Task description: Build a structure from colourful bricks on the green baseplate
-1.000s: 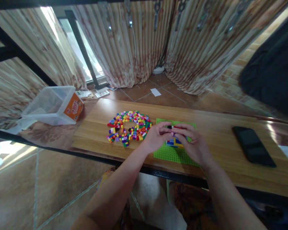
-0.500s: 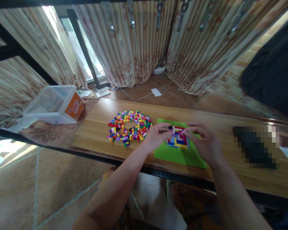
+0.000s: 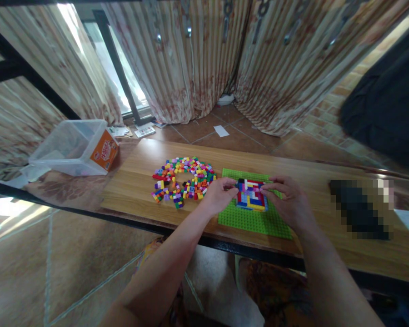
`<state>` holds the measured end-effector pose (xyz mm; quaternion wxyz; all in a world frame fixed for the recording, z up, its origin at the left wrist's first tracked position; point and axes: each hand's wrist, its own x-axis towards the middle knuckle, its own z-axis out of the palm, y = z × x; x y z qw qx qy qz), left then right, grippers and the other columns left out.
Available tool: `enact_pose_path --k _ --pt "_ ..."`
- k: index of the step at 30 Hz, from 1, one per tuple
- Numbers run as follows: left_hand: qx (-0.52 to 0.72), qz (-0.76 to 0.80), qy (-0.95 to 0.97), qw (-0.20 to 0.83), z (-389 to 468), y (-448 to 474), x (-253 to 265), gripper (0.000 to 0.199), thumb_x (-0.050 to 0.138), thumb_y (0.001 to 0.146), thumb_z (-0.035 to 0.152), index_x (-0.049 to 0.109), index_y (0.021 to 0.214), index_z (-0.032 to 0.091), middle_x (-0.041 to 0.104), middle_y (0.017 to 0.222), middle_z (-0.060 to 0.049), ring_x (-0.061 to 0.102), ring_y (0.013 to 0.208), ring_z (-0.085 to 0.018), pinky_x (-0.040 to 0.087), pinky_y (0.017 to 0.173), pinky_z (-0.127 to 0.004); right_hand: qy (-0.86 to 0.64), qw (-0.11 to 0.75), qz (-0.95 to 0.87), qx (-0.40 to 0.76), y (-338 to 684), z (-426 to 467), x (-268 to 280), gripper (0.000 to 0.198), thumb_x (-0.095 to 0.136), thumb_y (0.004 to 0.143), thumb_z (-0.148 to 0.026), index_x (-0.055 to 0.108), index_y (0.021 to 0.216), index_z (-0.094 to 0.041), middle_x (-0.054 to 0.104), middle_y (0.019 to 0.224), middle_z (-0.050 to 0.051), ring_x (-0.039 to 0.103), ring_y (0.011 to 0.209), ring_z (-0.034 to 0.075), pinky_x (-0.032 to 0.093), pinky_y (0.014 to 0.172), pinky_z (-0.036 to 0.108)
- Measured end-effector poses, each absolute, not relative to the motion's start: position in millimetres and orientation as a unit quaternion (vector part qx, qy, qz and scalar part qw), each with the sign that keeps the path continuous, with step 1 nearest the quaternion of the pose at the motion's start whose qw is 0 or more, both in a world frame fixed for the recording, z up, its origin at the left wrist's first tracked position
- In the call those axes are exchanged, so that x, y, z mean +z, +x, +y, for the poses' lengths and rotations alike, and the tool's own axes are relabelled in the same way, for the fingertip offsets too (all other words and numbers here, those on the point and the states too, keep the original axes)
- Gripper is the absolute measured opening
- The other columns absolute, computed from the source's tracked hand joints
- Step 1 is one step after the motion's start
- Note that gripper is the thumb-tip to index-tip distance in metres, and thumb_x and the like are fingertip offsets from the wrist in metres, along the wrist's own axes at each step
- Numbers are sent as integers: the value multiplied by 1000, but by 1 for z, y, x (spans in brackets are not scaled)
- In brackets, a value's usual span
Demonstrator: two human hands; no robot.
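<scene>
A low build of multicoloured toy bricks (image 3: 252, 198) sits on the green studded baseplate (image 3: 238, 222), with red, blue, yellow, white and lilac pieces showing. My left hand (image 3: 220, 195) is closed at the build's left edge, its fingertips touching the side near a black brick. From the right, my right hand (image 3: 291, 202) reaches over the baseplate with thumb and index finger pinched at the build's upper right. A bit of pink, seemingly a small brick (image 3: 261, 190), shows at those fingertips, mostly hidden by them.
Loose bricks (image 3: 191, 179) lie in a rough ring on the wooden table (image 3: 129, 181), left of the baseplate. A clear plastic bin (image 3: 71, 150) with an orange label stands beyond the table's left end. A blurred dark object (image 3: 359, 209) lies at the right.
My left fingertips have shifted slightly left and down to the build's side. The right fingertips have lowered a little with the pink piece, and more of the build's top shows.
</scene>
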<state>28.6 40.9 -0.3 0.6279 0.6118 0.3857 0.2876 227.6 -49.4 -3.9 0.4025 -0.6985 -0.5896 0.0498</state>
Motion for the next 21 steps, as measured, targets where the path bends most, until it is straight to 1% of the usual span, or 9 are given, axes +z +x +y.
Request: enact_pose_path --k 4,8,9,11,14,16,18,21 --pt "285 383 622 621 41 29 -3 28 61 77 13 68 105 10 68 72 -2 60 65 -12 49 69 -25 -706 434 -554 78 225 -47 -6 21 69 79 -48 77 78 -28 67 103 6 63 99 25 49 93 45" --pt "280 381 634 612 41 29 -6 28 61 77 11 68 104 9 68 72 -2 60 65 -12 49 69 -25 -713 479 -485 163 222 -45 -9 25 77 69 -50 76 75 -27 69 101 7 64 100 26 53 81 42" --pt "279 382 637 608 41 29 -6 28 61 77 11 68 105 9 68 73 -3 60 65 -12 49 69 -25 -712 492 -467 181 222 -45 -10 26 79 66 -50 76 75 -26 70 100 7 64 100 26 53 81 41" --pt "276 386 645 599 41 30 -6 30 61 77 12 68 106 9 68 75 -4 60 66 -13 48 67 -25 -706 517 -437 210 221 -44 -10 27 82 62 -48 76 75 -25 71 97 6 64 98 25 52 85 41" --pt "264 395 657 585 40 31 -5 41 65 77 15 65 117 10 70 82 -5 60 67 -13 49 67 -26 -700 541 -397 246 218 -43 -10 28 85 58 -46 76 72 -24 72 86 4 66 90 23 52 90 42" --pt "253 397 674 570 38 31 -4 52 69 76 19 60 126 11 70 84 -6 60 68 -14 49 67 -27 -694 552 -373 273 217 -41 -10 29 87 54 -46 75 70 -24 73 80 3 66 82 21 54 86 40" --pt "241 397 697 547 35 31 -3 58 71 76 23 57 131 12 69 84 -5 60 69 -14 50 68 -28 -686 564 -354 293 216 -40 -10 31 88 50 -44 75 69 -23 73 79 3 66 76 19 56 80 37" --pt "236 398 719 518 31 31 -2 59 71 77 26 56 132 13 68 81 -3 60 69 -14 50 68 -27 -674 582 -334 309 214 -39 -9 32 90 47 -41 75 67 -22 73 77 3 66 72 17 57 75 34"
